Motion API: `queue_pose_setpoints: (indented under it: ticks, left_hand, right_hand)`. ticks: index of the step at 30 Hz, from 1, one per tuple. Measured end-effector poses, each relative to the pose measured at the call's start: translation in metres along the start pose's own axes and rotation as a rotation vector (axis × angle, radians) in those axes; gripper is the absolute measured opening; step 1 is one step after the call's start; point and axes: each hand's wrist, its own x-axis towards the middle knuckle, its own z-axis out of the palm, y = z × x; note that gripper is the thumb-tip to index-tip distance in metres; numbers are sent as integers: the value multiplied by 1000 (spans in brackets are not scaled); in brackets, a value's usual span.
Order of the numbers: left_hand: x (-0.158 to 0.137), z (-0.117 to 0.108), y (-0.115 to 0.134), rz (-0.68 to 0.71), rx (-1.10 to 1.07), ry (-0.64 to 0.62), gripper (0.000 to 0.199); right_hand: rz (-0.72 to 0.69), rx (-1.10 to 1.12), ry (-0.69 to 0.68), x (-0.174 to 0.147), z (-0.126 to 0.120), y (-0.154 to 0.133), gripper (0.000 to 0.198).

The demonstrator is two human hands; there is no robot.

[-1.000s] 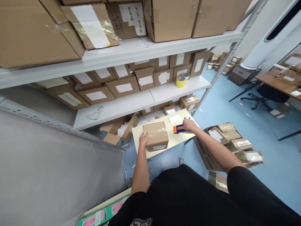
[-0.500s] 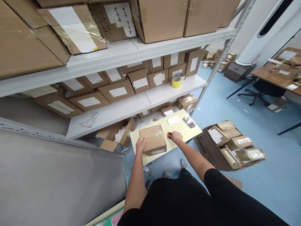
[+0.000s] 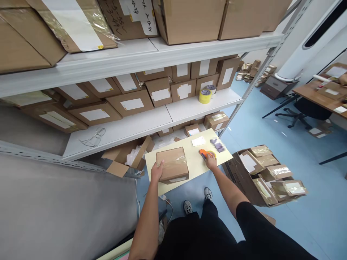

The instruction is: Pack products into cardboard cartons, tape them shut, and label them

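Observation:
A taped cardboard box (image 3: 171,159) sits on a pale yellow tabletop (image 3: 195,164), with a strip of clear tape across its top. My left hand (image 3: 157,171) grips the box's left side, its thumb over the top edge. To the right of the box, my right hand (image 3: 210,161) is closed around an orange tape dispenser (image 3: 203,153) that carries a yellow tape roll. The dispenser is close to the tabletop; I cannot tell whether it touches. A white paper (image 3: 198,141) lies behind it, beside a blurred-out object (image 3: 217,144).
Metal shelving (image 3: 151,124) full of labelled boxes stands ahead, with yellow tape rolls (image 3: 205,96) and clear glasses (image 3: 93,138) on it. An open carton (image 3: 127,157) is left of the table. A large carton (image 3: 235,177) of taped boxes stands on the floor at right.
My right hand has moved right with the tape dispenser, away from the box, and the dispenser's orange body shows more. My left hand stays on the box. The camera view has shifted slightly.

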Motion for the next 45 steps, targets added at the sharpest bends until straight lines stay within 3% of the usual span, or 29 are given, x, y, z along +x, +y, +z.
queue_pose_setpoints:
  ticks: [4, 8, 11, 14, 20, 25, 29, 32, 35, 39, 45]
  left_hand:
    - [-4, -1, 4, -8, -20, 11, 51]
    - [-7, -1, 10, -5, -50, -2, 50]
    - [-12, -2, 11, -13, -54, -3, 51]
    - [-20, -5, 8, -14, -54, 10, 53]
    - [-48, 2, -3, -33, -65, 43, 54]
    - [-75, 28, 0, 85, -264, 72, 51]
    - [-75, 42, 0, 270, -429, -82, 59]
    - [-68, 46, -10, 251, -420, -101, 75]
    - [-64, 51, -20, 224, -403, -93, 81]
    - [-63, 63, -20, 303, -366, -131, 71]
    - [-44, 95, 21, 438, -205, -193, 61]
  right_hand:
    - [-92, 357, 118, -35, 26, -20, 59]
    - [-262, 755, 139, -87, 42, -67, 69]
    - [-326, 857, 37, -114, 45, -103, 75]
    - [-348, 838, -7, -120, 35, -121, 79]
    - [-387, 837, -223, -109, -10, -110, 60]
    - [-227, 945, -31, -117, -22, -102, 67]
    - [-167, 910, 94, -113, -22, -98, 68]
    - [-97, 824, 118, -104, -19, -94, 70]
    - [-127, 767, 142, -96, -13, -88, 72]
    - [-168, 771, 140, -88, -9, -78, 75]
    - [-296, 771, 163, -73, -22, -71, 78]
